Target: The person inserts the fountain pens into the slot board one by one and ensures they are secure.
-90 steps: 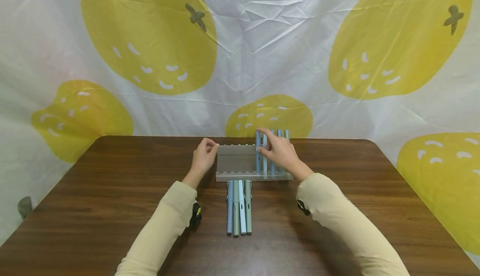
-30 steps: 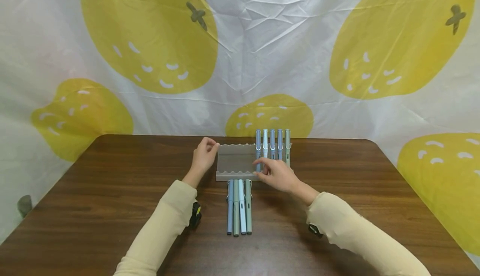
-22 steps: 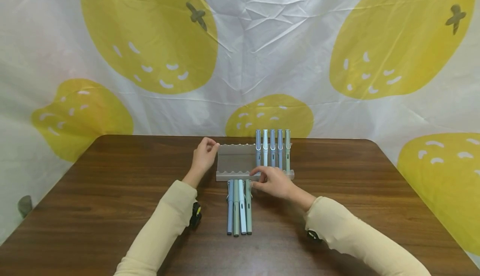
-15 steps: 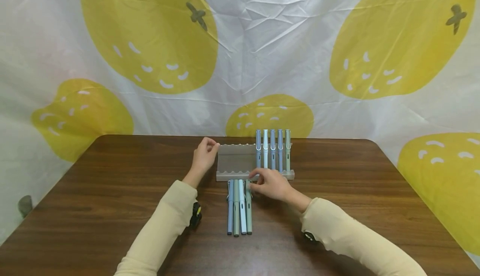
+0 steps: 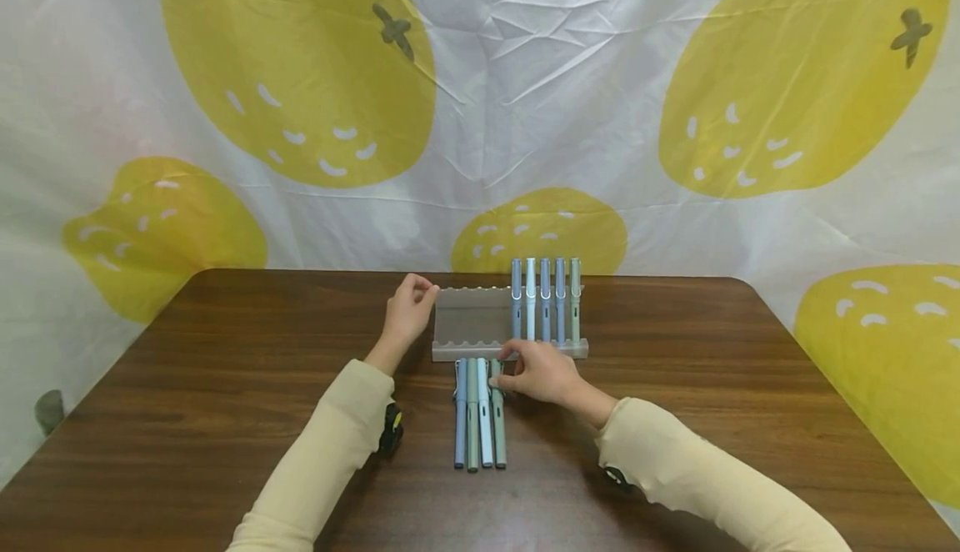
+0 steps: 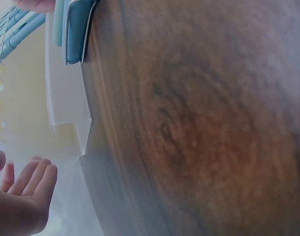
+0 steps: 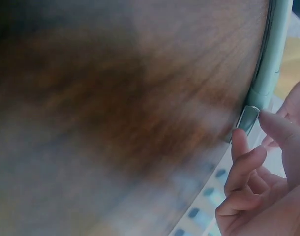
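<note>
In the head view, my right hand (image 5: 542, 371) pinches the capped end of the rightmost green pen (image 5: 500, 431), which lies on the table. Thumb and finger meet near that pen's metal clip (image 7: 252, 109) in the right wrist view. Beside it lie a light blue pen (image 5: 485, 427), another green pen (image 5: 472, 431) and a blue pen (image 5: 461, 427). My left hand (image 5: 407, 312) holds the upper left corner of a clear pen rack (image 5: 471, 325) with thumb and fingertip; its other fingers (image 6: 44, 184) extend loosely. Several capped pens (image 5: 545, 302) stand leaning in the rack's right half.
The rack's left slots hold no pens. The brown wooden table (image 5: 225, 419) reaches back to a white cloth (image 5: 517, 135) printed with yellow lemons. A dark grey object (image 5: 50, 413) shows past the table's left edge.
My right hand has left the pen at the left of the standing row and come down to the rightmost lying green pen, whose lower end shifts slightly right. The left hand stays put.
</note>
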Demonstrator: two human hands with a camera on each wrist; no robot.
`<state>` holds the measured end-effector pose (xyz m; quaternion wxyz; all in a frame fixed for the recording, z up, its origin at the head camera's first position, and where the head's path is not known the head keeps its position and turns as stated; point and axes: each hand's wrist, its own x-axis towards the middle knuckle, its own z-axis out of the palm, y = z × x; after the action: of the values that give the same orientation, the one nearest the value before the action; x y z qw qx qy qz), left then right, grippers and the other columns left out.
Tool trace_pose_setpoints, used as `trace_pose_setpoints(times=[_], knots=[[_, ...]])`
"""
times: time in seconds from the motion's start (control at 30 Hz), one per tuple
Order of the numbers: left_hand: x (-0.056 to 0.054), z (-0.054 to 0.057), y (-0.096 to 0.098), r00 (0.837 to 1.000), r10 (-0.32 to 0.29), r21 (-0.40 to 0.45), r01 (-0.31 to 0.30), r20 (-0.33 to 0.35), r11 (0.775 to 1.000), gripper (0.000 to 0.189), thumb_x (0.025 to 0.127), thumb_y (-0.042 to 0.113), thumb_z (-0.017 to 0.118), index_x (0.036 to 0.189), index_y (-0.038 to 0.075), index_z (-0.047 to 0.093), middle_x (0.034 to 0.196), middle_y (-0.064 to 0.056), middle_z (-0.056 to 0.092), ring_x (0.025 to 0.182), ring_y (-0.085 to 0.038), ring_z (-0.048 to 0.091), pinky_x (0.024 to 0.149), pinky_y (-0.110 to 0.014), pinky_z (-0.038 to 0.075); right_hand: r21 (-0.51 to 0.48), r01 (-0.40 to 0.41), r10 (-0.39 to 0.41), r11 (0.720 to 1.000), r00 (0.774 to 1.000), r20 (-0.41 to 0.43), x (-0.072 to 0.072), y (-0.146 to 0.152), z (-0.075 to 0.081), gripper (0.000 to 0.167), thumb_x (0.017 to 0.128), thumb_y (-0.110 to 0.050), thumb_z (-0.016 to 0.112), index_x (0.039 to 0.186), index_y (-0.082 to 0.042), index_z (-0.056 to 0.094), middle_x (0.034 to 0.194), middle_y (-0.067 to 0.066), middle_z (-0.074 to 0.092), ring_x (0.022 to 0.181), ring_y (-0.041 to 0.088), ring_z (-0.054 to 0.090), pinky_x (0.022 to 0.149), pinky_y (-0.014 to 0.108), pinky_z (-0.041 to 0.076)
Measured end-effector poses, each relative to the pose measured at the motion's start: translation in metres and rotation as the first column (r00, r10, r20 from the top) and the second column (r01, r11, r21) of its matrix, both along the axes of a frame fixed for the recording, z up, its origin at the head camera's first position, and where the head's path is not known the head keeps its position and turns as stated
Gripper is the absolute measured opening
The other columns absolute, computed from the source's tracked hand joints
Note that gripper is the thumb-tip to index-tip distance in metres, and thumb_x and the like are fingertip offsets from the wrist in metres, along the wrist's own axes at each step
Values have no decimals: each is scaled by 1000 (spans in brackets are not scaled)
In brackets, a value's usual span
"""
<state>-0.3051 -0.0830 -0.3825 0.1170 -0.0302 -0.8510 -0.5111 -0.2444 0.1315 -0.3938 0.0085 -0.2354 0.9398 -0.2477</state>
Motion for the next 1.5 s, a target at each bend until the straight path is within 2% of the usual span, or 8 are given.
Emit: trace_pose_setpoints(times=[0.13,0.3,0.43,0.6,0.9,1.1,1.33,1.5], knots=[[0,0,-1,1000,-3,3,3,4,1000,19,91,20,50,97,2,50,102,-20,60,98,-31,54,78,-43,41,9,-38,38,999,999,16,-1,4,2,38,73,-32,70,99,-6,60,60,-7,52,50,7,47,44,25,39],[0,-2,-1,1000,-4,0,4,2,1000,19,91,20,49,97,1,49,102,-20,60,98,-31,54,78,-43,41,-46,-75,79,996,994,80,-2,12,2,33,74,-23,70,98,-2,59,61,-6,56,51,7,49,46,24,40],[-1,-3,-1,1000,4,-6,-4,-14,1000,19,91,19,50,96,1,50,99,-19,61,96,-31,55,78,-42,42,-43,-59,64,997,989,131,-2,16,2,38,74,-25,70,101,0,57,60,-5,56,49,7,50,44,25,40],[-2,-4,0,999,19,-9,-19,-37,1000,17,90,19,51,93,2,50,94,-18,63,92,-29,57,76,-41,42,6,-27,26,1000,990,139,-3,18,4,41,72,-29,71,99,-1,58,58,-6,54,48,7,50,44,25,40],[-2,-4,0,999,22,-7,-22,-23,1000,18,90,20,51,93,2,51,95,-18,62,92,-29,57,76,-41,42,-61,-64,73,996,984,165,-3,14,3,36,73,-28,71,92,-1,57,57,-3,54,42,9,50,42,26,41],[-2,-4,0,1000,19,-2,-19,-19,1000,17,90,18,52,94,2,50,96,-19,62,93,-30,56,76,-42,42,-21,-47,49,999,991,127,-3,8,1,39,71,-32,73,91,-3,55,53,-4,52,39,9,49,40,25,40],[-2,-3,0,1000,18,-3,-18,-16,1000,17,90,18,51,94,2,51,97,-19,62,94,-30,56,77,-42,42,95,-4,-1,995,999,53,0,2,0,38,68,-37,74,89,-10,54,58,-5,46,50,9,42,44,26,35],[-2,-3,0,1000,15,-5,-16,-27,1000,18,90,19,51,94,2,51,96,-19,62,94,-30,56,77,-42,42,97,-18,14,995,999,39,2,2,0,34,70,-32,73,88,-11,54,56,-6,47,48,8,44,43,26,35]])
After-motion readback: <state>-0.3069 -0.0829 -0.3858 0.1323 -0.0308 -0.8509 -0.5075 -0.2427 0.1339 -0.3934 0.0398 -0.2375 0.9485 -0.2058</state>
